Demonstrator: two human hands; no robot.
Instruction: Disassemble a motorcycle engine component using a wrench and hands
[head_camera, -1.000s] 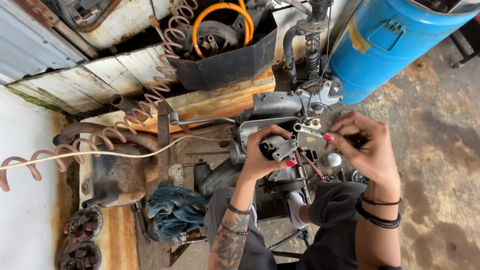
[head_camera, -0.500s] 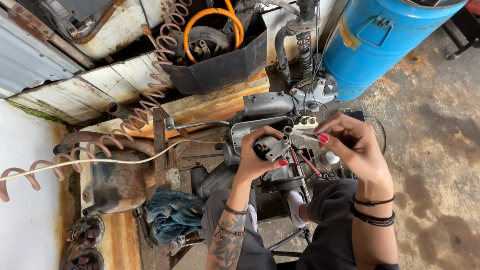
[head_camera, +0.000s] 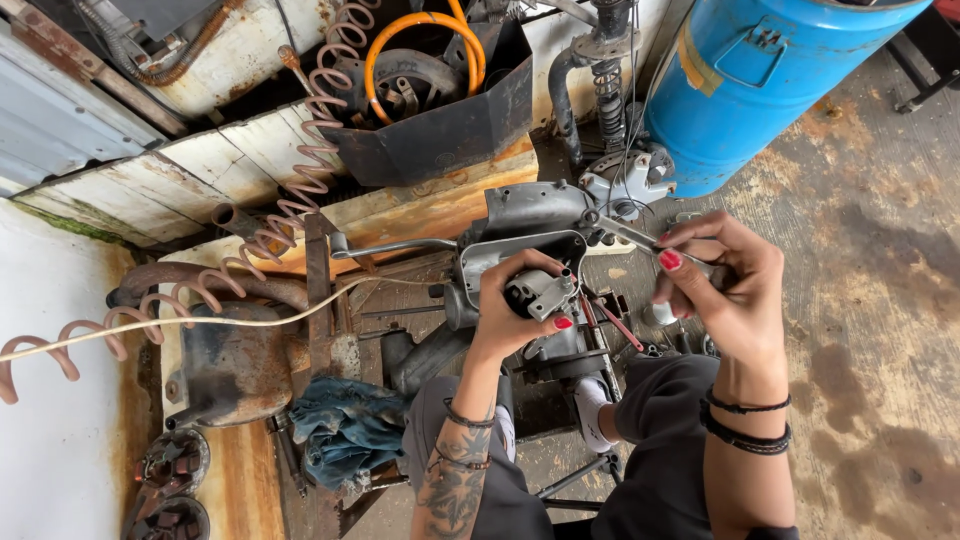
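Carburetor-like metal part (head_camera: 541, 292), small, grey and grimy with a short tube on top, is sitting in front of the grey engine casing (head_camera: 535, 215). Left hand (head_camera: 510, 310) is wrapping its fingers tightly around it, while right hand (head_camera: 725, 290) is pinching a thin metal tool (head_camera: 630, 233) angled toward the casing.

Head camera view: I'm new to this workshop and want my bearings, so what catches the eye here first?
The big blue drum at top right stands out first. At centre, the left hand holds a small grey metal part against the engine casing, while the right hand works a slim metal tool there. A coiled hose runs across the left, with an orange hose above.
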